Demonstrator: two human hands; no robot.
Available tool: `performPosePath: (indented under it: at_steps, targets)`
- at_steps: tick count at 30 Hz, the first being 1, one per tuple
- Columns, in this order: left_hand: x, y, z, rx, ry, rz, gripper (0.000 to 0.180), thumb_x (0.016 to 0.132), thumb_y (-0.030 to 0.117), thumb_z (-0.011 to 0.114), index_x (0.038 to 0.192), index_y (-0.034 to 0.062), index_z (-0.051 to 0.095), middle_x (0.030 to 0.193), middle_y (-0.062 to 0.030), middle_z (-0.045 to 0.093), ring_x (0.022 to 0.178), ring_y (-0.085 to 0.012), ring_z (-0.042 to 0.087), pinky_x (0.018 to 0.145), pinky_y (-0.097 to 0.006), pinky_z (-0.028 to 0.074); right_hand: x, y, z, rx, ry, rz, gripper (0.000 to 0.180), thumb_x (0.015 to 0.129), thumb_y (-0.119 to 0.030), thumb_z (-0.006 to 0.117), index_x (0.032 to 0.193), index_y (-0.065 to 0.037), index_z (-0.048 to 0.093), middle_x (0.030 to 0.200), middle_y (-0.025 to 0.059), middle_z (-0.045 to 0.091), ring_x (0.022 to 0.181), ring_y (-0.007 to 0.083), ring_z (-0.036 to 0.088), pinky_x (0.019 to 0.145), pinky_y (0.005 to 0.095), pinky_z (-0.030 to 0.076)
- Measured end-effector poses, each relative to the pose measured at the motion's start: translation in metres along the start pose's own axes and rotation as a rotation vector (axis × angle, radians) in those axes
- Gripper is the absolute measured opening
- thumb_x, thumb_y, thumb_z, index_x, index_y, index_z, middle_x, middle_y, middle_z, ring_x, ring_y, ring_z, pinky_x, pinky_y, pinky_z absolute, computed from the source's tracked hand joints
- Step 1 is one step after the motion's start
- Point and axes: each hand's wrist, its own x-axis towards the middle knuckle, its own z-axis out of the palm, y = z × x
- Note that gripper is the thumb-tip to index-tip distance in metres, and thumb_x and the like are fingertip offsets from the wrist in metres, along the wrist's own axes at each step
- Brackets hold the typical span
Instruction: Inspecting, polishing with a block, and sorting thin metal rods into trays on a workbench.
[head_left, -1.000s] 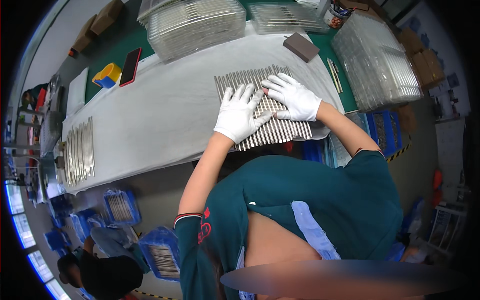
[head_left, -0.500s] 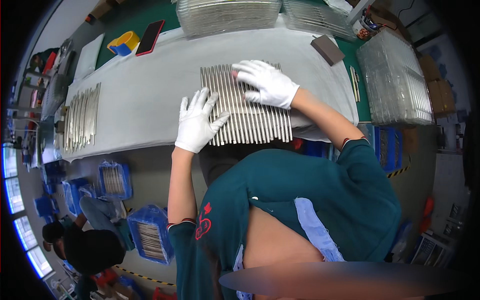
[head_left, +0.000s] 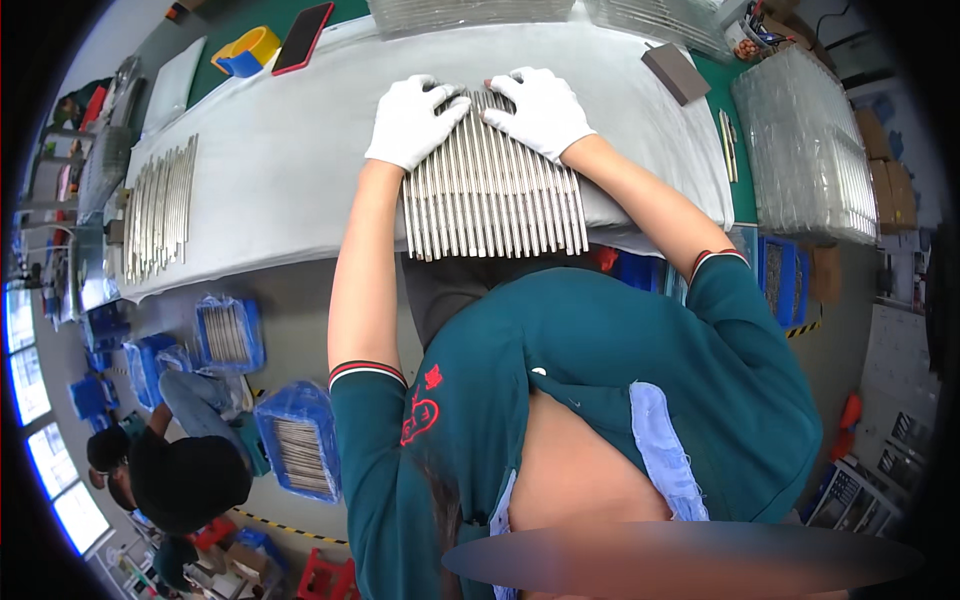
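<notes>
A row of thin silvery metal rods lies side by side on the white cloth in front of me, its near ends spread wide and its far ends drawn closer together. My left hand, in a white glove, curls around the far left part of the row, thumb across the rods. At the far right part, my gloved right hand bends its fingers over the rods, its thumb pointing at the left one. Both hands touch the rods, and the gloves hide some of the far ends.
More rods lie at the table's left. A phone, a yellow-and-blue tape roll and a dark block rest at the back. Clear plastic trays are stacked at right. A person sits beside blue crates at lower left.
Both hands have moved to the far ends of the rods, the left one farther forward. The far ends are now bunched closer together. The whole view has shifted slightly.
</notes>
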Motion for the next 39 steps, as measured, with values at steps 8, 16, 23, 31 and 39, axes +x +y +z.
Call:
performPosePath:
  at_steps: [8,16,23,31,39]
  targets:
    - [0.001,0.007,-0.003,0.019,-0.002,0.047,0.041,0.078,0.051,0.057,0.096,0.016,0.07,0.092,-0.0139,0.063,0.086,-0.0294,0.061,0.076,-0.038,0.049,-0.001,0.01,0.012,0.005,0.012,-0.067,0.043,0.083,-0.049,0.048,0.108,-0.018,0.062,0.106,0.01,0.061,0.098,0.0272,0.057,0.085,0.0373,0.046]
    - [-0.001,0.006,-0.002,0.011,-0.011,0.036,0.043,0.077,0.051,0.057,0.097,0.0147,0.069,0.092,-0.0137,0.063,0.087,-0.0297,0.061,0.076,-0.038,0.048,-0.003,0.006,0.01,-0.033,0.017,-0.023,0.042,0.083,-0.053,0.045,0.108,-0.025,0.063,0.103,0.0093,0.061,0.097,0.0257,0.058,0.083,0.0375,0.047]
    - [-0.012,0.018,-0.008,0.022,-0.016,0.026,0.041,0.077,0.05,0.058,0.096,0.015,0.069,0.093,-0.0142,0.062,0.088,-0.0299,0.06,0.078,-0.038,0.048,-0.012,-0.004,-0.001,-0.023,-0.036,0.012,0.041,0.082,-0.052,0.047,0.109,-0.024,0.063,0.101,0.0089,0.062,0.097,0.0255,0.058,0.082,0.0371,0.047]
    - [-0.037,0.005,-0.025,0.085,0.118,0.285,0.028,0.082,0.026,0.057,0.104,0.0106,0.064,0.104,-0.0126,0.061,0.098,-0.03,0.056,0.087,-0.037,0.044,-0.029,0.001,-0.027,-0.002,-0.023,-0.188,0.055,0.081,-0.044,0.053,0.126,-0.013,0.05,0.126,0.0151,0.048,0.117,0.0325,0.044,0.099,0.0404,0.035]
    - [-0.128,0.015,-0.109,0.106,-0.403,-0.007,0.066,0.072,0.023,0.065,0.132,0.0081,0.041,0.133,-0.0232,0.038,0.121,-0.0379,0.039,0.102,-0.043,0.03,-0.109,0.018,-0.092,-0.058,-0.431,-0.28,0.077,0.063,-0.037,0.069,0.13,-0.008,0.043,0.135,0.0217,0.036,0.125,0.0361,0.034,0.106,0.0446,0.024]
